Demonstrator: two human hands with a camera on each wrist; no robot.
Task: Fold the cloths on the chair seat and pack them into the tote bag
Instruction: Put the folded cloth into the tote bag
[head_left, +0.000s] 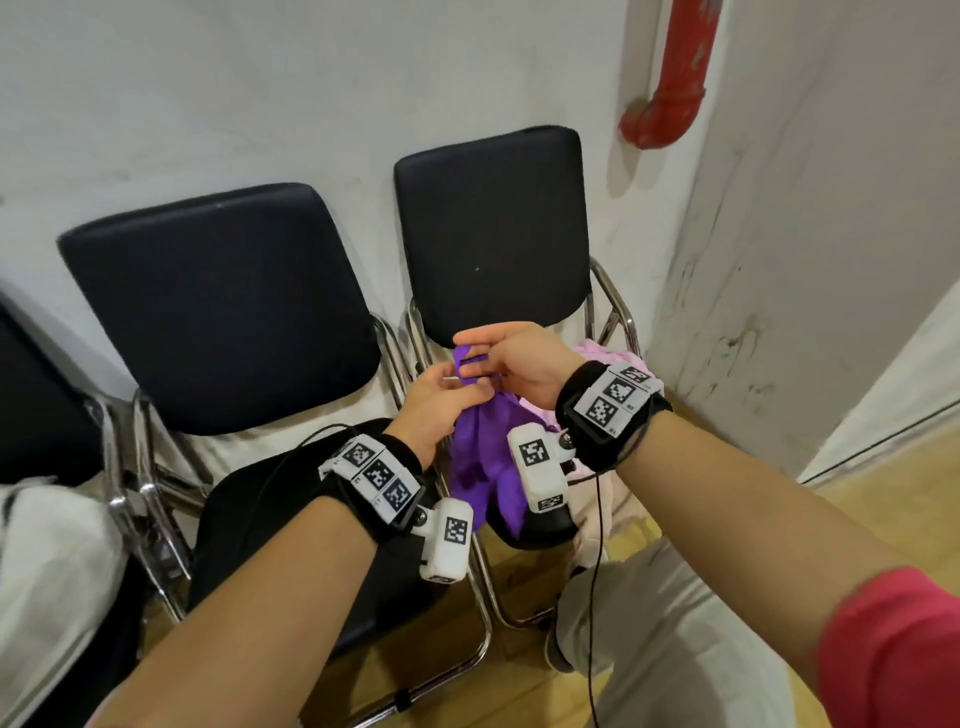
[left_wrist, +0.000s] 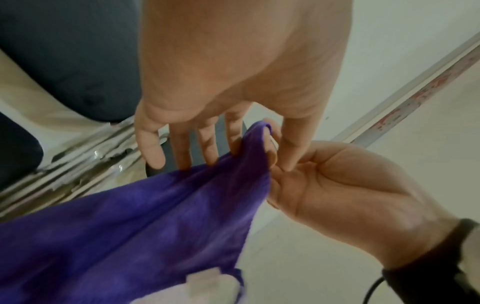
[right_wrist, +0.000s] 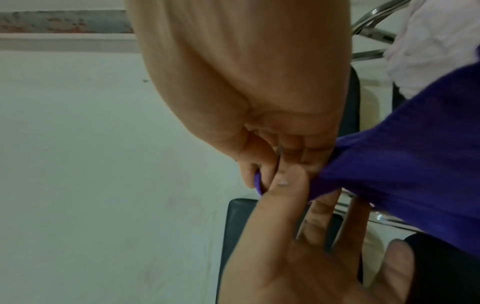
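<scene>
A purple cloth (head_left: 475, 462) hangs bunched from both hands above the seat (head_left: 543, 535) of the right-hand black chair. My left hand (head_left: 470, 387) pinches its top edge between thumb and forefinger, the other fingers stretched out; the left wrist view shows this hand (left_wrist: 259, 158) on the cloth (left_wrist: 155, 216). Just above it, my right hand (head_left: 475, 358) grips the same corner with curled fingers, seen close in the right wrist view (right_wrist: 272, 156) beside the cloth (right_wrist: 405, 164). Pale pink cloths (head_left: 615, 358) lie heaped on that seat behind the hands. A cream fabric shape (head_left: 47, 571) at the far left may be the tote bag.
A second black chair (head_left: 223, 312) stands to the left, its chrome frame (head_left: 150, 499) beside the cream fabric. A white wall is behind the chairs, with a red pipe (head_left: 670, 98) in the corner on the right. My knee (head_left: 649, 649) is under the right arm.
</scene>
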